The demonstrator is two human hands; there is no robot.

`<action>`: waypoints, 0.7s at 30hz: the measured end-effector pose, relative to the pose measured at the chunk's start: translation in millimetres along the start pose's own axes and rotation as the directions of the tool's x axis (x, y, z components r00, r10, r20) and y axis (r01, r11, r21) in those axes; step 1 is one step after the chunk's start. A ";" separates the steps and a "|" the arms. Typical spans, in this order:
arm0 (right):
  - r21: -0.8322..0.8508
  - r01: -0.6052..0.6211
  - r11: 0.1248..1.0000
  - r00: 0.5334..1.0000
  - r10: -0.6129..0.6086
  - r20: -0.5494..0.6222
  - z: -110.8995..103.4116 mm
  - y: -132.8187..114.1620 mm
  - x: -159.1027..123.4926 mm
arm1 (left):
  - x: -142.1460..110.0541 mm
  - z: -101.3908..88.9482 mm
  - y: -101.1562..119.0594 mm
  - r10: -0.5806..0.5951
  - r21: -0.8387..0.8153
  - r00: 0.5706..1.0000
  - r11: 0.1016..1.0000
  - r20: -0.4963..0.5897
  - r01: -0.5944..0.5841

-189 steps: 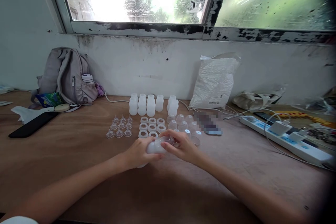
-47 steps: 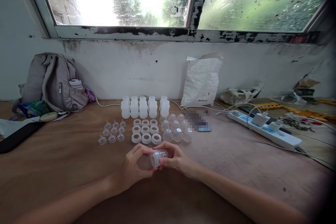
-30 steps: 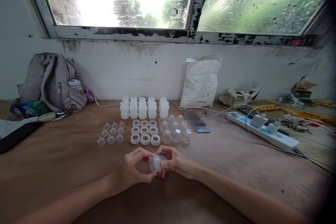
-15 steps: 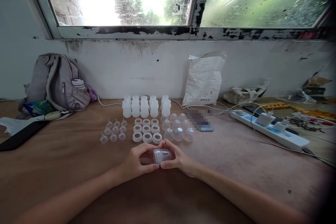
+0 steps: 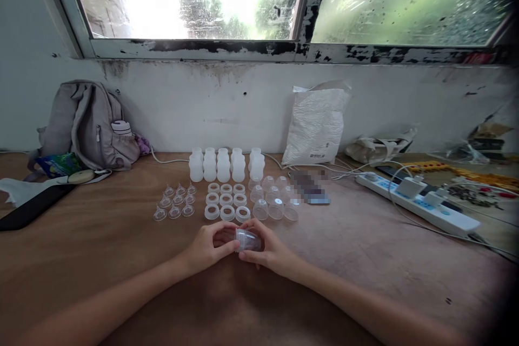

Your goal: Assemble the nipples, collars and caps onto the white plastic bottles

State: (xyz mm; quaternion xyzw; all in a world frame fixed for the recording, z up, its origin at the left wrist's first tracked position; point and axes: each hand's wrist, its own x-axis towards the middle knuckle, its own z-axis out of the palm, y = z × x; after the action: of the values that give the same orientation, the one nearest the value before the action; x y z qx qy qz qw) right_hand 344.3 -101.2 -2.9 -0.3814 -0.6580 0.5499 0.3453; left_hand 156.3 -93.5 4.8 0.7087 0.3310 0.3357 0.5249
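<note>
A clear domed baby bottle cap (image 5: 248, 240) lies sideways between my hands, just above the table. My right hand (image 5: 270, 248) is closed around its domed end. My left hand (image 5: 213, 246) grips the wider rim end, thumb on the near edge; its far fingers are partly hidden. Beyond the hands, white collar rings (image 5: 227, 213) stand in rows. To their right are more clear domed caps (image 5: 275, 208), and to their left several clear bottle nipples (image 5: 174, 212). Behind the rings, small white bottles (image 5: 223, 172) form rows.
A grey backpack (image 5: 87, 130) leans on the wall at the left, near a black flat case (image 5: 36, 208). At the back stands a white plastic bag (image 5: 316, 124). A phone with a blurred patch (image 5: 318, 198) and a power strip (image 5: 421, 204) with cables lie to the right.
Both hands have turned the bottle cap slightly and shifted it a little left. The right fingers now cover more of the dome. The rows on the table look unchanged.
</note>
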 end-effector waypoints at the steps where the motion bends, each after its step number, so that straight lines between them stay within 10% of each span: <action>1: -0.014 0.002 1.000 1.000 -0.002 -0.005 1.2 -0.4 -0.5 | 0.4 -0.2 -0.7 -0.009 -0.018 1.000 1.000 0.000 0.009; 21: 0.161 0.029 0.987 0.999 -0.033 0.019 4.6 1.4 3.9 | 2.7 -0.4 -8.3 -0.006 -0.085 1.000 0.996 -0.022 0.004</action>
State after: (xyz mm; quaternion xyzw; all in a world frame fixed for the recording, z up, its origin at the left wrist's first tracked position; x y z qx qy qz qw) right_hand 338.6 -99.8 -4.8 -0.3362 -0.6210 0.5997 0.3764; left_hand 156.5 -89.1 -2.7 0.6810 0.3239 0.3561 0.5518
